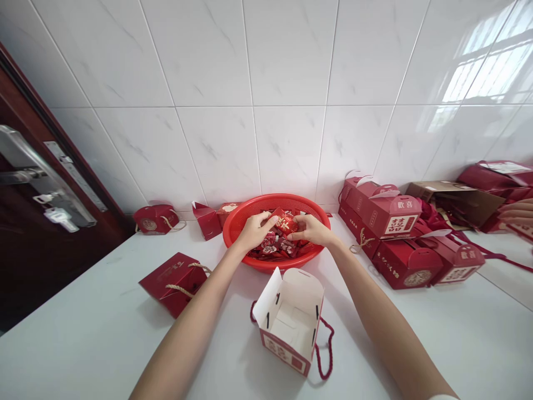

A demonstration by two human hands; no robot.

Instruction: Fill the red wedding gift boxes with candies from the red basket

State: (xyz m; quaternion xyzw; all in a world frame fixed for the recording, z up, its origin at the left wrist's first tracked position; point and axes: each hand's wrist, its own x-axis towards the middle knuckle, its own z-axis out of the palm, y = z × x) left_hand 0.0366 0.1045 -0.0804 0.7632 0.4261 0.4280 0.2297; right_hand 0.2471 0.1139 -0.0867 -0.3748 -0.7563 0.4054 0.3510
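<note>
Both hands are over a red plastic basket (233, 222) by the tiled wall. Between them is a red packet (283, 220) with gold print. My left hand (255, 230) pinches its left side, while my right hand (311, 230) has its fingertips at the right side. Below the packet, several small red wrapped pieces (277, 247) lie in the basket; what is inside the wrappers is hidden. Nearer to me, between my forearms, stands an open red and white gift box (291, 328) with its flaps up and a bare white inside. Its dark red cord handle (328, 355) hangs onto the table.
Several closed red gift boxes (400, 222) are stacked at the right, with a brown carton (458, 197) behind. A red bag with rope handles (175, 283) stands left, a small red box (156, 218) behind it. Another person's hand (516, 214) shows at the right edge. A door (41, 222) with keys borders the left.
</note>
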